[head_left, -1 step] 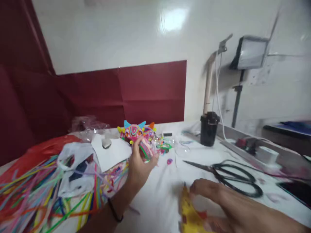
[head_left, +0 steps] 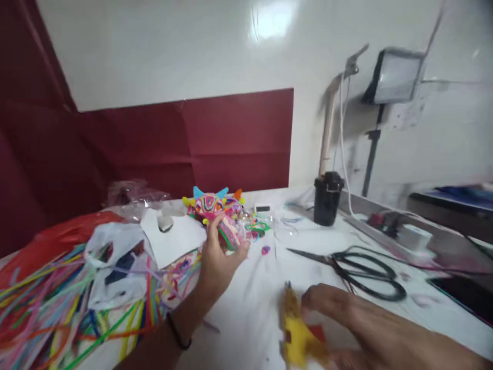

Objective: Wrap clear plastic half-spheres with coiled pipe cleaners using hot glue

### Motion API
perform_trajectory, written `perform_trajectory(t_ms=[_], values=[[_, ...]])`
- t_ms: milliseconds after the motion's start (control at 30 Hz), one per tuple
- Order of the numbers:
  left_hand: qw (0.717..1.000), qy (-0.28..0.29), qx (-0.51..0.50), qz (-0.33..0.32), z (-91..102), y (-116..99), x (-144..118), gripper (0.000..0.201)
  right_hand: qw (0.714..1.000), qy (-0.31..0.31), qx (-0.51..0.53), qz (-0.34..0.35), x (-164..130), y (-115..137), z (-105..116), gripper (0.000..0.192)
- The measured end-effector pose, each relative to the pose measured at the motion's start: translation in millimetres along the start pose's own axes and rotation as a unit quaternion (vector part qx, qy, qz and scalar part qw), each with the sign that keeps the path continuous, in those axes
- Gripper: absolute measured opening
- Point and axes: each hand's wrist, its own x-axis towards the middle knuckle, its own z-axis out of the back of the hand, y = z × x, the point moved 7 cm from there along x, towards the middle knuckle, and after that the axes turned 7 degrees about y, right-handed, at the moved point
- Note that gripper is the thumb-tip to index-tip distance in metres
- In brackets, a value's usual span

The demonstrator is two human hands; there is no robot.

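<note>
Fingers of my left hand (head_left: 219,264) curve part-open around one colourful toy (head_left: 231,234), beyond and left of the scissors (head_left: 332,261). My right hand (head_left: 358,316) half-curls at one yellow glue gun (head_left: 295,341), nearer me than the scissors; blur hides any grip. I judge the toy largely assembled; remaining work cannot be told. Scissors: one pair. Coloured strips (head_left: 73,303), far left of the scissors: uncountable.

Yellow tool (head_left: 296,336) blurred; I cannot resolve the grip of the right hand (head_left: 354,318); left hand (head_left: 219,262) partly hides striped piece (head_left: 231,235); black slab (head_left: 464,298) cropped at right edge
</note>
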Motion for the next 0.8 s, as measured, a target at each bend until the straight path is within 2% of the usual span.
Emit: perform_trajectory(t_ms=[100,167,367,467,567,667,800], values=[[0.999,0.032,0.009,0.013,-4.6,1.7,-12.3,0.068,1.0,-0.005,-0.02,-0.01,-12.3,-8.1,-25.7,0.035],[0.998,0.051,0.017,0.012,-7.6,3.0,-19.3,0.069,0.999,-0.019,-0.033,-0.01,-16.4,-9.0,-34.8,0.037],[0.995,0.093,0.033,0.018,-13.8,12.7,-35.9,0.071,0.995,-0.079,-0.056,-0.025,-13.0,-6.6,-43.5,0.045],[0.994,0.085,0.065,0.015,-12.7,12.9,-40.0,0.069,0.991,-0.102,-0.085,-0.001,-6.9,-0.5,-47.6,0.033],[0.992,0.086,0.088,-0.007,-14.5,8.4,-43.0,0.066,0.988,-0.12,-0.097,0.021,-6.2,5.6,-46.7,0.022],[0.99,0.083,0.102,-0.039,-17.2,3.8,-46.7,0.063,0.986,-0.15,-0.065,0.025,-15.5,9.1,-37.8,0.021],[0.989,0.079,0.112,-0.06,-20.1,5.1,-51.8,0.064,0.955,-0.277,-0.029,0.107,-40.1,20.7,-20.4,0.039]])
